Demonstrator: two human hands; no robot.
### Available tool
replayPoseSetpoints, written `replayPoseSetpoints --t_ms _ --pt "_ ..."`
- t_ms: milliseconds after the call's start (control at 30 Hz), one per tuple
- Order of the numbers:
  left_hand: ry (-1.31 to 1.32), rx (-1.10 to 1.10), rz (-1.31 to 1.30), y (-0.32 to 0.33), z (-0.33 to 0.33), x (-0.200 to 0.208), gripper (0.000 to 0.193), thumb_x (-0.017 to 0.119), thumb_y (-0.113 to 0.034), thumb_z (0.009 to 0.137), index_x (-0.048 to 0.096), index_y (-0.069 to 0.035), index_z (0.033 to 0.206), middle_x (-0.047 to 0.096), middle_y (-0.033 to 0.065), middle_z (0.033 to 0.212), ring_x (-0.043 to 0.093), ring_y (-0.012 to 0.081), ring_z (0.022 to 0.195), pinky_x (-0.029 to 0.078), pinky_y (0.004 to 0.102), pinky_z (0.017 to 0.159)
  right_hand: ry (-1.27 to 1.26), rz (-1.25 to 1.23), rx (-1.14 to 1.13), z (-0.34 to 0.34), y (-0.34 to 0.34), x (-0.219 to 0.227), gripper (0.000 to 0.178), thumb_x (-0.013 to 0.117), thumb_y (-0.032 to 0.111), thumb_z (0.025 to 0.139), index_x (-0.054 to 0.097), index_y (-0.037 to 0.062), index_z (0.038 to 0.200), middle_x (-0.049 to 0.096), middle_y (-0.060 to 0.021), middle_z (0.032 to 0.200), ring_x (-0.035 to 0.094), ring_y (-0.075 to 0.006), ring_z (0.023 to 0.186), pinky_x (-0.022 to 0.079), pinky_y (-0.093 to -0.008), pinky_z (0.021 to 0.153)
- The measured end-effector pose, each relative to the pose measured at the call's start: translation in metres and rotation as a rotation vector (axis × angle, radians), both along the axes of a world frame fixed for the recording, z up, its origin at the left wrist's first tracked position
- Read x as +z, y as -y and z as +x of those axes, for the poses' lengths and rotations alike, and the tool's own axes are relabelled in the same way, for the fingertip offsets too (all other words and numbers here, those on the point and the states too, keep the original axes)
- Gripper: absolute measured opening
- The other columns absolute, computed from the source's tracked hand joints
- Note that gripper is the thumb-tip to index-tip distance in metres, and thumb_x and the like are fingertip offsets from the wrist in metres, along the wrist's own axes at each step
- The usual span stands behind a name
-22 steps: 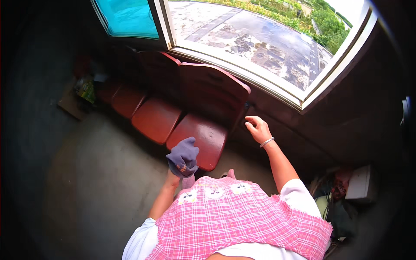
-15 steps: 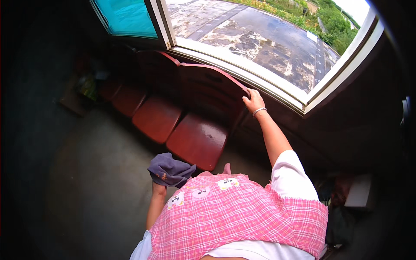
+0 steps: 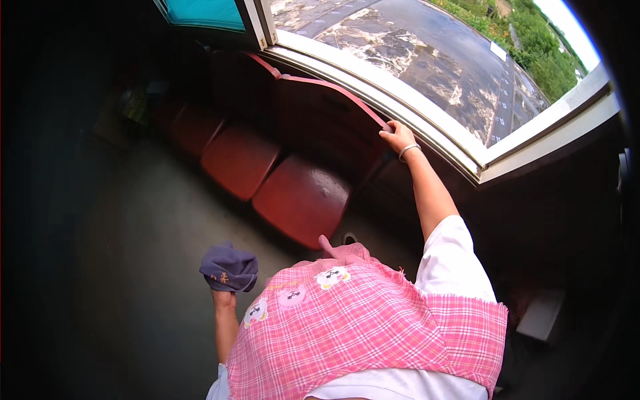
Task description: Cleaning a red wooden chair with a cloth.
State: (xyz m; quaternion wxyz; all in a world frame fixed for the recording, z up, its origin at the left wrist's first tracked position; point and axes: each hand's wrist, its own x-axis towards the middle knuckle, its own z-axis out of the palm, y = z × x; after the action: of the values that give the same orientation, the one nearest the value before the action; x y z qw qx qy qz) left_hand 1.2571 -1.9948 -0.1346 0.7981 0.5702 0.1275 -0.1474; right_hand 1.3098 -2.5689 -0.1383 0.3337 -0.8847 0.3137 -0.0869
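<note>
The right hand pinches the pink-edged dark-red chair back at its right corner; the farther left hand, fingers hidden, grip unclear, bears crumpled slate-purple cloth.

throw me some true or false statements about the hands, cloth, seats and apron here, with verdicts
1. The left hand holds a purple-grey cloth. True.
2. The bracelet is on the left wrist. False: the silver bracelet is on the right wrist.
3. The right hand is at the end of the backrest's pink top edge. True.
4. The cloth lies on a red seat. False: it is in the left hand.
5. The apron is plain blue. False: the apron is pink checked.
</note>
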Motion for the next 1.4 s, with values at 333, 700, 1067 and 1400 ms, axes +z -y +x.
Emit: replayPoseSetpoints --t_ms 333,700,1067,1400 --pt "0.082 0.115 -0.042 0.067 -0.016 0.036 0.040 0.052 -0.035 0.091 0.049 -0.011 0.123 0.052 0.0037 0.124 0.050 0.0197 0.113 0.040 0.0376 0.099 -0.014 -0.083 0.179 0.044 -0.021 0.035 0.053 0.064 0.041 0.073 0.063 -0.0006 0.105 0.065 -0.0193 0.100 0.063 -0.0294 0.094 0.048 -0.0348 0.083" --pt "0.117 0.072 -0.096 0.088 -0.004 0.070 0.046 0.060 -0.040 0.085 0.050 -0.009 0.117 0.054 0.0042 0.115 0.054 0.0191 0.107 0.045 0.0368 0.093 0.017 -0.081 0.707 0.029 -0.148 0.101 0.041 0.062 0.043 0.073 0.067 0.0134 0.101 0.065 -0.0135 0.082 0.063 -0.0313 0.078 0.050 -0.0407 0.070" --pt "0.104 0.012 0.109 0.126 0.057 0.073 0.032 0.058 -0.022 0.088 0.053 -0.005 0.114 0.057 0.0001 0.096 0.056 0.0080 0.083 0.047 0.0239 0.070 0.315 0.147 1.057 -0.042 -0.267 0.064 0.067 0.063 0.047 0.077 0.051 -0.0029 0.119 0.062 -0.0211 0.090 0.061 -0.0356 0.082 0.049 -0.0404 0.073" --pt "0.210 0.180 0.180 0.031 0.011 0.065 0.006 0.050 -0.005 0.082 0.052 -0.011 0.080 0.049 -0.0040 0.072 0.049 0.0077 0.063 0.042 0.0239 0.058 0.170 0.403 1.134 -0.117 -0.362 0.062 0.062 0.066 0.038 0.078 0.048 0.0013 0.125 0.052 -0.0160 0.109 0.055 -0.0304 0.099 0.045 -0.0369 0.083"
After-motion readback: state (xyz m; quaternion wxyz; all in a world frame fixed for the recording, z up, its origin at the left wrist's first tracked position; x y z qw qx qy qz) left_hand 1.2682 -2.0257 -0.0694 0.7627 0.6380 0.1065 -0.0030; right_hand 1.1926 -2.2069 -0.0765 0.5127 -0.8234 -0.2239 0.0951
